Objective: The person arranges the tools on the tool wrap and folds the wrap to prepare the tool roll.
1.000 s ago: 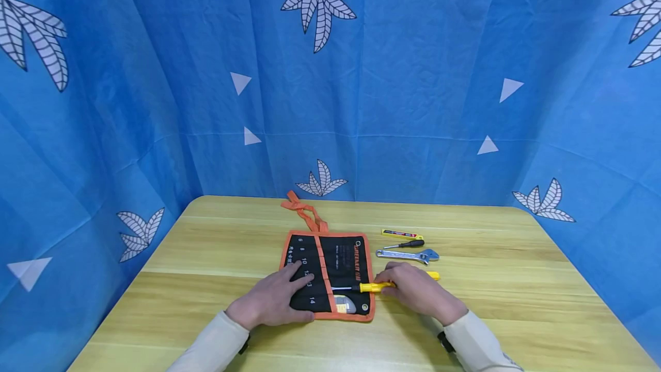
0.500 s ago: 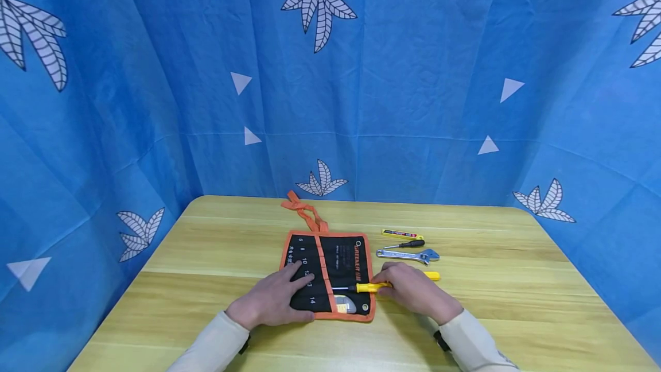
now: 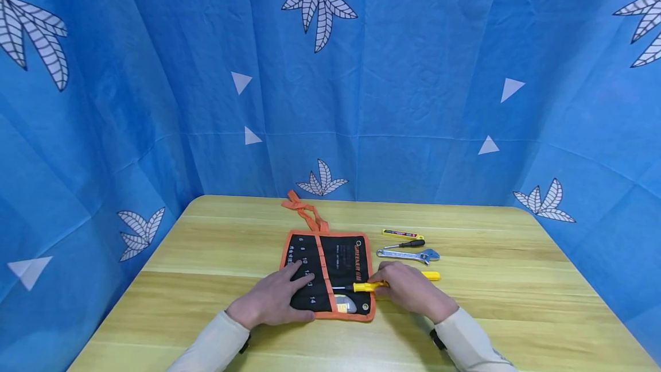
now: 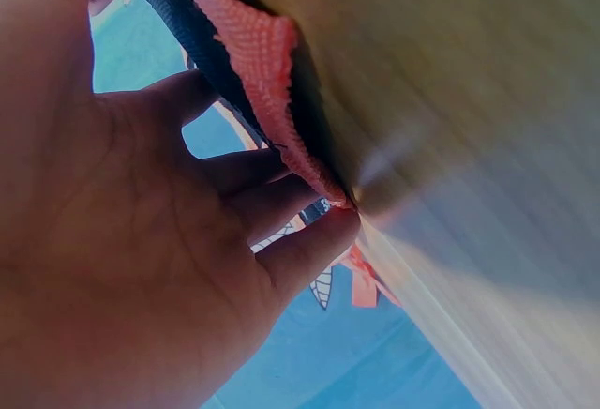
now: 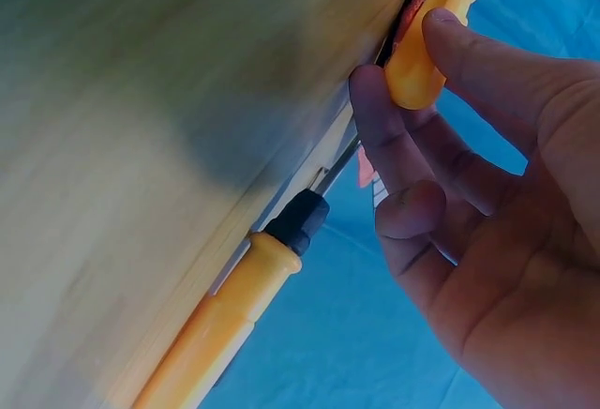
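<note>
A black tool pouch (image 3: 341,268) with orange trim lies flat on the table, its pockets marked with numbers. My left hand (image 3: 273,298) rests on its left part with spread fingers; in the left wrist view those fingers lie along the orange edge (image 4: 262,71). My right hand (image 3: 410,287) pinches a yellow-handled screwdriver (image 3: 363,287) between thumb and fingers. The screwdriver's shaft points left, its tip hidden in a pouch pocket. In the right wrist view the thumb lies on the handle (image 5: 417,67). A grey-and-yellow item (image 3: 345,304) sits in the pocket nearest me.
Another yellow-handled screwdriver (image 3: 431,275) lies beside my right hand, partly hidden by it. Farther back are an adjustable wrench (image 3: 408,255), a small black-handled screwdriver (image 3: 405,244) and a slim yellow item (image 3: 403,234). Orange ties (image 3: 307,212) trail behind the pouch.
My right hand has moved slightly left with the screwdriver, and less of its shaft shows outside the pocket. The left hand and the pouch have stayed put.
</note>
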The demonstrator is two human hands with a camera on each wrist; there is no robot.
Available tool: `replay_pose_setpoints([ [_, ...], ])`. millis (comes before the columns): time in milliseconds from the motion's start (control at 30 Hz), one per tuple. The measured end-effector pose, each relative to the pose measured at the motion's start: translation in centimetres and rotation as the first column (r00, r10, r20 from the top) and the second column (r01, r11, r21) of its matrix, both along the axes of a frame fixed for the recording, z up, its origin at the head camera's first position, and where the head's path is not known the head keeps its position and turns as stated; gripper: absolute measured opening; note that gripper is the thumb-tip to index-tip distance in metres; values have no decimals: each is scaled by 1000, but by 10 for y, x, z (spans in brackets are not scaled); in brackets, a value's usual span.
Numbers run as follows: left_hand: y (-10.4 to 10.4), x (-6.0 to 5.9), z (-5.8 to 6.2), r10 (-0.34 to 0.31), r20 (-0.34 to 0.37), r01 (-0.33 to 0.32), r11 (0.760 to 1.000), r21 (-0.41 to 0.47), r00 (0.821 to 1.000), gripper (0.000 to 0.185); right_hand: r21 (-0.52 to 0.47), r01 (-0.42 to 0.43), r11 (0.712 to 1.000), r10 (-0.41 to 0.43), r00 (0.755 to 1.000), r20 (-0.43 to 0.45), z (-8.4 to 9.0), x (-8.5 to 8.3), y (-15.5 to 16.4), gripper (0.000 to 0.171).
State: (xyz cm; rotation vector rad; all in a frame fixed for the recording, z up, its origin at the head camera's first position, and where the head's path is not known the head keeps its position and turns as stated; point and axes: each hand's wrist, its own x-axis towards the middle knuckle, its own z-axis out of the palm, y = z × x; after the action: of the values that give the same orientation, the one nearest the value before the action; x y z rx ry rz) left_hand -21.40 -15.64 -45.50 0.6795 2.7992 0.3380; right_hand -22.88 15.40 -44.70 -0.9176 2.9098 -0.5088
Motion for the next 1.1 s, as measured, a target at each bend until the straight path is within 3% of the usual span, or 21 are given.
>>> replay_pose_setpoints([
  [1100,-2,-1,-1,-11,-13,10,1000,-11,1000,86,41,-18,999,20,999,-38,3,-1,-25,23],
])
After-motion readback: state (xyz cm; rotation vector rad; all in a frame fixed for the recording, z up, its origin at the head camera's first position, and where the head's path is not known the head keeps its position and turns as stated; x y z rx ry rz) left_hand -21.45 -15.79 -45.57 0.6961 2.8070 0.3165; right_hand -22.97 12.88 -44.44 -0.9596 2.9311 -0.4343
